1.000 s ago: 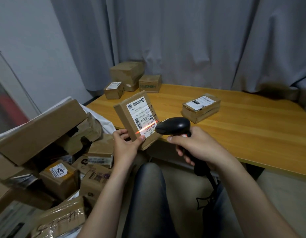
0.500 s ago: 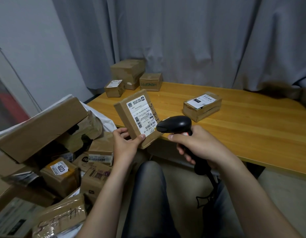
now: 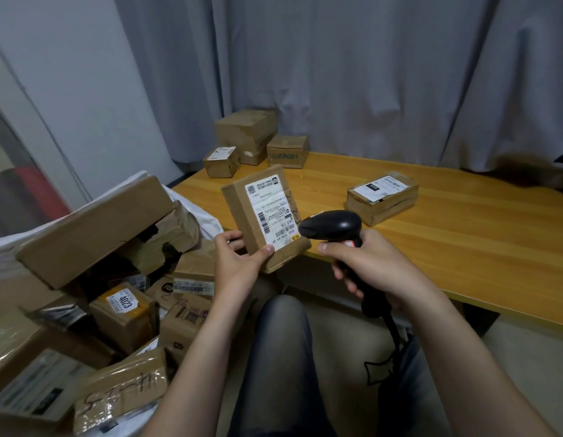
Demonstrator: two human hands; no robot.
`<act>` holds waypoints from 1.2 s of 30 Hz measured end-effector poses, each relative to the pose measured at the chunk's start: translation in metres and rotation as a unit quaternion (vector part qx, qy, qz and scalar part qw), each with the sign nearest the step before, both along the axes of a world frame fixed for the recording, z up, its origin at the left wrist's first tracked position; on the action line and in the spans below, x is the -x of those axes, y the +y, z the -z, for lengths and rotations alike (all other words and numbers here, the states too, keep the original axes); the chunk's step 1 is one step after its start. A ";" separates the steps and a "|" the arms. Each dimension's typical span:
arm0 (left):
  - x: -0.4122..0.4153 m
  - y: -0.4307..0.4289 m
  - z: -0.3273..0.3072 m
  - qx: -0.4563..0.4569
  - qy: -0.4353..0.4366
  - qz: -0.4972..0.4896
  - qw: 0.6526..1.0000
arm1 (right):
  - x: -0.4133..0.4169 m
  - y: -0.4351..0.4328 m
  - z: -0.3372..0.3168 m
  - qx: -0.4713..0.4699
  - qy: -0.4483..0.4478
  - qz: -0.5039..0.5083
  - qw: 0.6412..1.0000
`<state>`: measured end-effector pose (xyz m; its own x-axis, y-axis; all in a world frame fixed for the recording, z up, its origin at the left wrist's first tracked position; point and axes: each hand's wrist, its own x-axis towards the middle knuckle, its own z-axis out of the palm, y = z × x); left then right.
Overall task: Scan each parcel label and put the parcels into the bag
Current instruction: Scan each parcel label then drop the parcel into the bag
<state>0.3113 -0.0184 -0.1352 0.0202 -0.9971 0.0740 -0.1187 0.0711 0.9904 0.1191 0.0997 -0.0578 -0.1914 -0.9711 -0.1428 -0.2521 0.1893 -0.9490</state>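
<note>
My left hand (image 3: 239, 263) grips the lower end of a small brown cardboard parcel (image 3: 242, 212), held upright with its white shipping label (image 3: 272, 209) facing me. My right hand (image 3: 375, 266) is closed around the handle of a black barcode scanner (image 3: 332, 225), whose head points at the label's lower right corner from a few centimetres away. No red scan line shows on the label. To my left, a white bag (image 3: 192, 206) holds a heap of several cardboard parcels (image 3: 94, 228).
A wooden table (image 3: 463, 247) lies ahead with a flat labelled parcel (image 3: 382, 197) on it and three boxes (image 3: 248, 134) at its far left corner. Grey curtains hang behind. My knee (image 3: 280, 342) and the scanner's cable (image 3: 397, 339) are below the hands.
The red scan line that lay across the label a second ago is gone. The parcel and scanner have stayed nearly where they were.
</note>
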 end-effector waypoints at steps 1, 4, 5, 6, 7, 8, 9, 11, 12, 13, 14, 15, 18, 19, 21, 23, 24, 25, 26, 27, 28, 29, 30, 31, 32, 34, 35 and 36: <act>-0.005 0.001 -0.005 0.004 -0.006 0.001 1.000 | -0.002 -0.004 0.000 0.001 0.001 0.001 1.000; -0.030 0.006 -0.026 0.033 -0.040 -0.012 0.999 | -0.013 -0.017 0.000 0.014 -0.002 -0.001 1.000; -0.042 0.008 -0.034 0.049 -0.070 -0.023 0.996 | -0.018 -0.022 -0.001 0.020 0.000 -0.005 1.000; -0.055 0.010 -0.041 0.059 -0.103 -0.031 0.992 | -0.025 -0.027 -0.002 0.025 0.002 -0.011 1.000; -0.069 0.015 -0.050 0.062 -0.134 -0.034 0.988 | -0.032 -0.032 -0.003 0.028 0.001 -0.020 0.999; -0.083 0.018 -0.058 0.060 -0.164 -0.038 0.984 | -0.039 -0.035 -0.004 0.029 -0.001 -0.029 0.999; -0.098 0.023 -0.065 0.058 -0.191 -0.043 0.979 | -0.046 -0.039 -0.005 0.028 -0.006 -0.038 0.999; -0.125 0.036 -0.078 0.053 -0.231 -0.056 0.970 | -0.060 -0.046 -0.005 0.023 -0.013 -0.058 0.998; -0.138 0.042 -0.083 0.049 -0.248 -0.064 0.965 | -0.066 -0.049 -0.005 0.022 -0.011 -0.069 0.997; -0.149 0.049 -0.088 0.044 -0.265 -0.073 0.961 | -0.072 -0.052 -0.005 0.020 -0.005 -0.078 0.997; -0.159 0.054 -0.092 0.038 -0.280 -0.081 0.956 | -0.077 -0.054 -0.005 0.017 0.001 -0.086 0.996; -0.171 0.061 -0.096 0.031 -0.296 -0.088 0.951 | -0.084 -0.057 -0.004 0.015 0.004 -0.093 0.996; -0.194 0.071 -0.103 0.014 -0.349 -0.078 0.934 | -0.094 -0.061 -0.003 0.018 -0.001 -0.102 0.995; -0.200 0.074 -0.104 0.002 -0.364 -0.079 0.928 | -0.099 -0.062 -0.003 0.017 0.000 -0.108 0.994; -0.215 0.071 -0.098 -0.022 -0.411 -0.085 0.907 | -0.104 -0.063 -0.002 0.016 0.002 -0.121 0.993; -0.224 0.065 -0.086 -0.051 -0.461 -0.081 0.882 | -0.107 -0.063 -0.002 0.012 0.002 -0.127 0.992; -0.227 0.061 -0.079 -0.069 -0.466 -0.076 0.879 | -0.108 -0.064 -0.002 0.009 0.001 -0.128 0.992; -0.226 0.059 -0.074 -0.085 -0.468 -0.072 0.877 | -0.108 -0.064 -0.001 0.006 -0.002 -0.127 0.992; -0.224 0.057 -0.070 -0.092 -0.474 -0.071 0.873 | -0.108 -0.064 -0.001 0.004 -0.005 -0.127 0.992; -0.222 0.053 -0.067 -0.089 -0.479 -0.078 0.870 | -0.108 -0.064 -0.001 0.002 -0.009 -0.125 0.992; -0.220 0.048 -0.063 -0.081 -0.484 -0.088 0.867 | -0.107 -0.064 -0.001 0.001 -0.012 -0.123 0.992; -0.217 0.044 -0.060 -0.070 -0.482 -0.099 0.868 | -0.106 -0.064 0.000 0.000 -0.014 -0.120 0.993; -0.212 0.040 -0.057 -0.061 -0.481 -0.107 0.868 | -0.106 -0.064 0.001 0.001 -0.015 -0.118 0.993; -0.207 0.038 -0.055 -0.053 -0.484 -0.114 0.866 | -0.106 -0.064 0.002 0.001 -0.015 -0.118 0.993; -0.203 0.035 -0.052 -0.048 -0.493 -0.119 0.860 | -0.106 -0.063 0.002 0.001 -0.015 -0.120 0.993; -0.196 0.031 -0.047 -0.038 -0.520 -0.131 0.843 | -0.106 -0.063 0.003 0.001 -0.014 -0.122 0.992; -0.194 0.029 -0.047 -0.038 -0.532 -0.136 0.835 | -0.106 -0.063 0.004 0.002 -0.015 -0.122 0.992; -0.193 0.029 -0.047 -0.040 -0.541 -0.138 0.829 | -0.106 -0.063 0.005 0.003 -0.017 -0.122 0.992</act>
<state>0.5042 0.0104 -0.0881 0.2134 -0.9679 0.1325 -0.9410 -0.1672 0.2943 0.2251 0.0362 -0.0624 0.0541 -0.9889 -0.1387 -0.2566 0.1204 -0.9590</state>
